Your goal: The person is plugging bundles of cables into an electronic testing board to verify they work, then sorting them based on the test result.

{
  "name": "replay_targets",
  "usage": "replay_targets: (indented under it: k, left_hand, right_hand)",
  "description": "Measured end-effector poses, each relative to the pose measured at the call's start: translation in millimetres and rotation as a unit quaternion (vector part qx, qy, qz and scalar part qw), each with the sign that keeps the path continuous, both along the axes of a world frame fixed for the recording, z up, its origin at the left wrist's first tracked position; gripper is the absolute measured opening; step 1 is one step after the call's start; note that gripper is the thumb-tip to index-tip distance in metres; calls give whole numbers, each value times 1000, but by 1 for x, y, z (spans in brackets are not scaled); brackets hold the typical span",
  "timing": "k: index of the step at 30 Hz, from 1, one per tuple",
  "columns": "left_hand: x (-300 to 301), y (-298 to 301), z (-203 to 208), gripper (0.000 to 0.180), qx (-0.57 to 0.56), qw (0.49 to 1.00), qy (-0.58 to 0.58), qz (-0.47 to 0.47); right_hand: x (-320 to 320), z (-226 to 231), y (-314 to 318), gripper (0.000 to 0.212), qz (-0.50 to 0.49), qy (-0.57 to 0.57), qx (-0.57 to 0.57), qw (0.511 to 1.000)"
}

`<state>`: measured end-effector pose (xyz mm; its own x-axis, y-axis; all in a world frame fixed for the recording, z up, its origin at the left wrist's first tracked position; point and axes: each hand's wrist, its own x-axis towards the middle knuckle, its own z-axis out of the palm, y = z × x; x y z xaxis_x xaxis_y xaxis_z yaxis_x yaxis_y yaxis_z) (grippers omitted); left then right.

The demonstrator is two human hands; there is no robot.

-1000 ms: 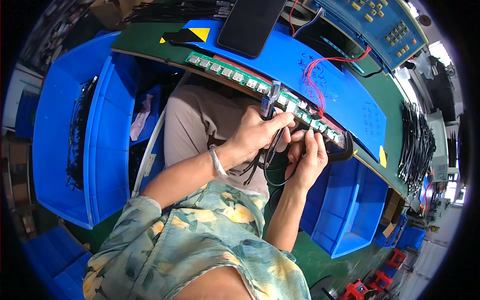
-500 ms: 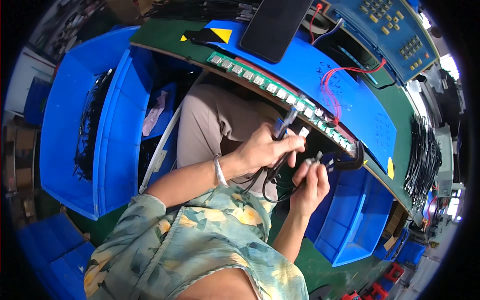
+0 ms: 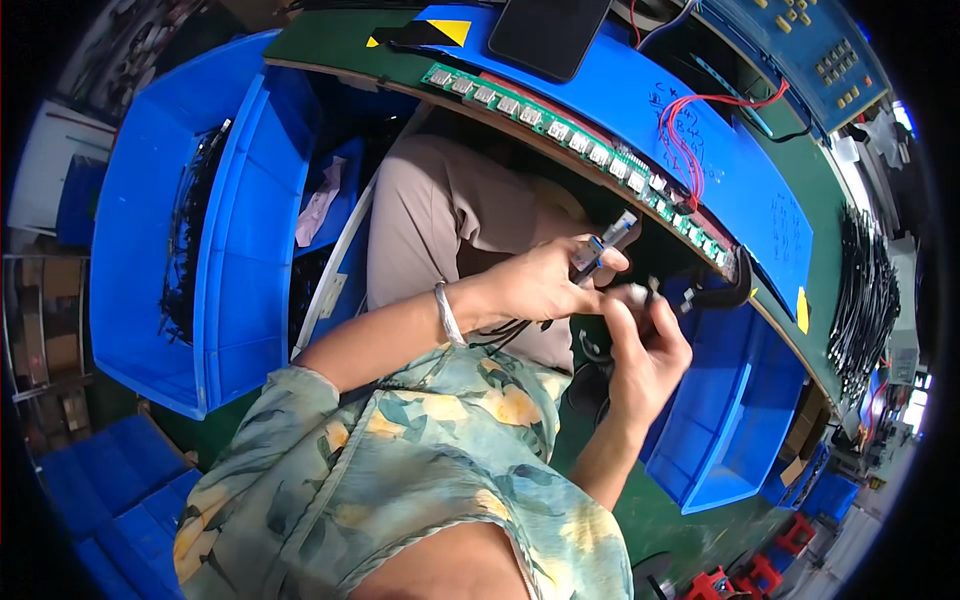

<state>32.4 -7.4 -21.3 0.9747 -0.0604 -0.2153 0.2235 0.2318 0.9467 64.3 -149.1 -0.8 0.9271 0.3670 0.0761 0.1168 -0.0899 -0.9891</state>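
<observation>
My left hand [image 3: 545, 285] is closed around black cables [image 3: 505, 332]. Silver plugs with a blue part [image 3: 602, 250] stick up past its fingers, just below the table edge. My right hand [image 3: 648, 355] pinches a cable end close to the left fingertips; a pale, blurred bit [image 3: 637, 293] shows between its fingers, too smeared to make out. The cables droop from the hands over my lap. Beyond the hands, a long green circuit board [image 3: 560, 132] with a row of silver sockets lies along the table edge.
A black clamp [image 3: 735, 285] grips the table edge at right. Blue bins stand at left [image 3: 205, 300] and right [image 3: 715, 430]. On the table are a blue sheet [image 3: 770, 215], a dark phone-like slab [image 3: 550, 35], red wires [image 3: 690, 150], a keyed panel [image 3: 835, 60] and bundled black cables [image 3: 860, 300].
My two hands have come closer together, with the right fingers now by the left fingertips. The plugs in the left hand tilt more to the right. The whole view has shifted slightly.
</observation>
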Motion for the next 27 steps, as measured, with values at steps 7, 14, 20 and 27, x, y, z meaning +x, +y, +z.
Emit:
replay_targets:
  k: [7,14,20,27]
  left_hand:
    - [-3,7,2,32,35,996,-73,-47]
    - [-14,20,-9,22,9,989,-69,133]
    - [-9,0,9,16,46,995,-63,69]
    - [-12,8,16,30,-202,955,-106,188]
  right_hand:
    - [4,-6,20,10,17,38,81,996]
    - [20,-9,4,11,-61,9,128,990]
    - [12,0,25,5,-36,-28,129,991]
    - [-21,-12,-12,19,16,182,12,983]
